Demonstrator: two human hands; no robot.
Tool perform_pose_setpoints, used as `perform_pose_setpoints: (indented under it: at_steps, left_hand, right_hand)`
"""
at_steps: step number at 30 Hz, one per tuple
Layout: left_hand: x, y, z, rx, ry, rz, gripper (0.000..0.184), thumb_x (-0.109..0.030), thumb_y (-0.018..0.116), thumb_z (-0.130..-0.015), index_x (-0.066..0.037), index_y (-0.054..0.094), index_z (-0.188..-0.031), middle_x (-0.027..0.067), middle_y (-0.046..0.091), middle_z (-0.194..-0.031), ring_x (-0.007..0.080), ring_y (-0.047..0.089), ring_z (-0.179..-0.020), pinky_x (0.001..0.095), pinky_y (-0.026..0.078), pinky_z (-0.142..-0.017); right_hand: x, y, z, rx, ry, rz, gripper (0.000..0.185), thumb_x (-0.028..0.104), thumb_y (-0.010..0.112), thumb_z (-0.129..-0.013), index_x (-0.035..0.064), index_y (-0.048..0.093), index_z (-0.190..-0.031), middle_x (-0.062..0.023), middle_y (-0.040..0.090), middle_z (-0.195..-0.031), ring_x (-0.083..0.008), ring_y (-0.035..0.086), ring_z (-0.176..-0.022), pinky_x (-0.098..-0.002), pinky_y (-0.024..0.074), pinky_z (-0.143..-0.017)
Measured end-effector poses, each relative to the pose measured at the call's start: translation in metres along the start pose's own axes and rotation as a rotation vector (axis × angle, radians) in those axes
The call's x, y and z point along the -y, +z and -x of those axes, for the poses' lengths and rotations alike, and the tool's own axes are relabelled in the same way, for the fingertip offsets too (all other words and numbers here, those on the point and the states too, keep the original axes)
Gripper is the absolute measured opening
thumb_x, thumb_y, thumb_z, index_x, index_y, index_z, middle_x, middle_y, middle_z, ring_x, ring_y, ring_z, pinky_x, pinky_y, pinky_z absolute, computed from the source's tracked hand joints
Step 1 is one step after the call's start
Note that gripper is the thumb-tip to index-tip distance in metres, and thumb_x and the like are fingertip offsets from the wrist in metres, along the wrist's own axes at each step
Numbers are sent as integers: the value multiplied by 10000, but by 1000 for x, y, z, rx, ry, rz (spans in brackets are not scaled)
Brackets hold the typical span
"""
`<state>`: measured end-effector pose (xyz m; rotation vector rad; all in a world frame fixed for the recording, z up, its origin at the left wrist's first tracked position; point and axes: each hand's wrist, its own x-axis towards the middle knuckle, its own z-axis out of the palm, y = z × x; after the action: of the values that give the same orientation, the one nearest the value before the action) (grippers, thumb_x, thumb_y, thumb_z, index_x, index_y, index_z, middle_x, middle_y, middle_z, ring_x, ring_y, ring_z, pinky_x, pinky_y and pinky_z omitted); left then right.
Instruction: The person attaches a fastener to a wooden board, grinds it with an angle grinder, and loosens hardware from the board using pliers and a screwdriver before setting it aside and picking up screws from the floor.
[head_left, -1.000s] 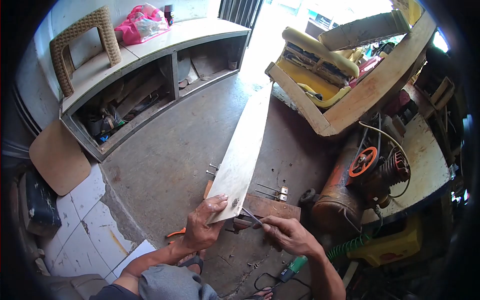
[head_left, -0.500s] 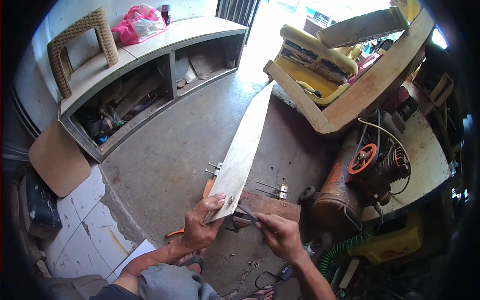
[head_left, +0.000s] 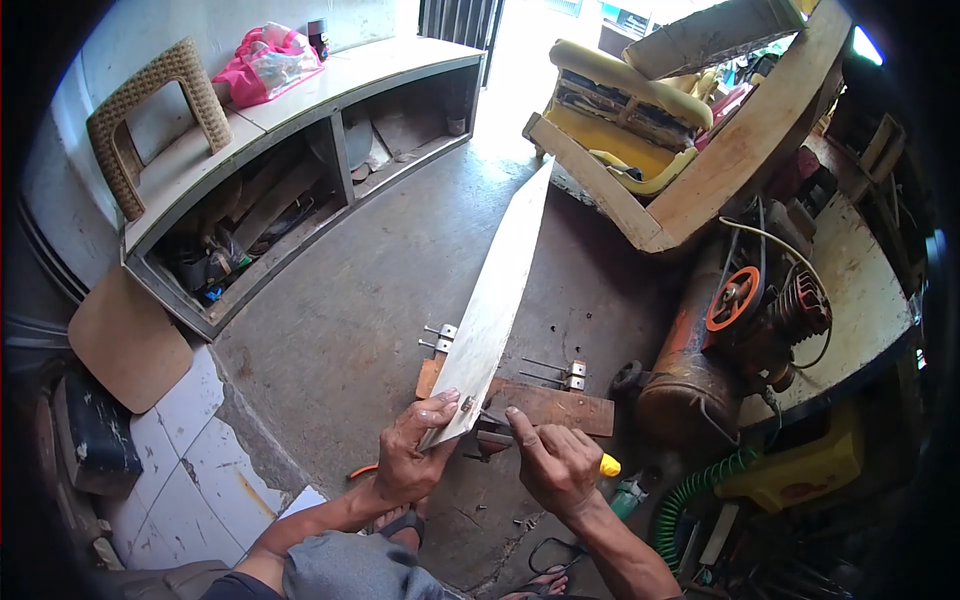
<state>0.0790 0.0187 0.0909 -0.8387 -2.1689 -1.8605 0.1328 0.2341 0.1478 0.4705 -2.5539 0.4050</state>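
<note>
A long, pale board (head_left: 500, 290) with a pointed far end slants up and away from me. My left hand (head_left: 412, 450) is closed around the near end of the board, thumb on its upper face. Close to that thumb, a small metal fastener (head_left: 467, 404) sticks out of the surface. My right hand (head_left: 560, 465) is wrapped around what looks like a screwdriver (head_left: 496, 416); its dark shaft points at the board's edge beside the fastener, and a yellow end shows behind the fist. Whether the tip touches is unclear. Beneath the board lies a brown wooden block (head_left: 555, 408) with metal clamps (head_left: 575, 376).
A rusty air compressor (head_left: 690, 390) with an orange wheel stands at right, near a coiled green hose (head_left: 690, 510). Ahead is a dismantled yellow seat (head_left: 630, 130) with wooden framing. A low cabinet (head_left: 340, 160) runs along the left wall, a pink bag (head_left: 268, 65) on top.
My right fist has turned, its thumb now stretched along the tool, and a yellow end has come into view behind it. The left hand keeps its hold; the whole view has shifted slightly.
</note>
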Motion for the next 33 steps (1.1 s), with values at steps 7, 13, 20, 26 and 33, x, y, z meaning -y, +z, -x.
perform_pose_setpoints:
  at_steps: [7, 13, 20, 26, 33]
  left_hand:
    - [6, 0, 0, 8, -33, 62, 298, 50, 698, -905, 25, 630, -1194, 238, 624, -1321, 321, 583, -1306, 398, 474, -1084]
    - [3, 0, -1, 54, 32, 0, 341, 74, 727, -849, 16, 653, -1176, 213, 650, -1288, 347, 593, -1295, 419, 481, -1081]
    - [2, 4, -3, 74, 37, -14, 383, 76, 751, -807, 13, 661, -1174, 212, 656, -1285, 355, 600, -1286, 431, 483, -1082]
    - [-1, -5, -9, 119, 78, -112, 512, 190, 613, -708, 15, 672, -1186, 209, 672, -1264, 370, 604, -1280, 450, 472, -1101]
    - [-2, 4, -3, 246, 248, -375, 456, 98, 621, -726, -10, 698, -1162, 176, 692, -1226, 370, 635, -1229, 539, 464, -1084]
  right_hand:
    - [-9, -14, -18, 310, 320, -698, 356, 111, 676, -938, 88, 665, -1293, -144, 652, -781, -270, 663, -670, -383, 530, -631]
    - [-15, -1, -8, 230, 224, -751, 334, 28, 676, -907, 44, 663, -1240, -173, 708, -876, -300, 708, -741, -371, 554, -674]
    - [-6, 8, 13, 32, 168, -382, 410, -9, 714, -824, 67, 684, -1226, -97, 630, -750, -267, 660, -674, -381, 528, -614]
    - [-13, -17, 16, 152, 230, -215, 326, 26, 688, -888, 64, 685, -1212, -114, 631, -771, -266, 644, -637, -361, 528, -614]
    - [-2, -121, -33, -143, 641, -790, 111, 71, 640, -991, -4, 631, -1073, -107, 703, -854, -169, 731, -827, -286, 553, -695]
